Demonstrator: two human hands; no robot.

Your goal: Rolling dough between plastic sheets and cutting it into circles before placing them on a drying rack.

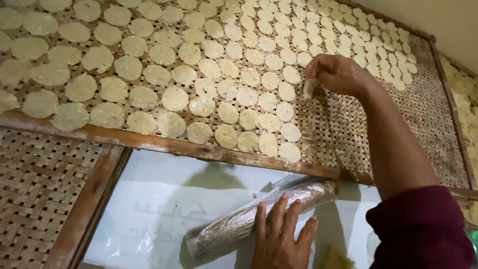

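Note:
My right hand (pixel 337 73) reaches over a woven bamboo tray (pixel 428 119) and pinches one thin pale dough disc (pixel 309 87) at the edge of the laid-out discs. Rows of round pale discs (pixel 199 69) cover most of that tray. My left hand (pixel 281 236) lies flat with fingers spread on a long plastic-wrapped roll (pixel 249 216) that rests on a white sheet (pixel 159 199). A dark red sleeve (pixel 423 229) covers my right upper arm.
A second woven tray with a wooden frame (pixel 45 194) lies at the lower left, with no discs on it. The right part of the big tray is bare weave. Another surface with pale pieces (pixel 465 99) shows at the far right.

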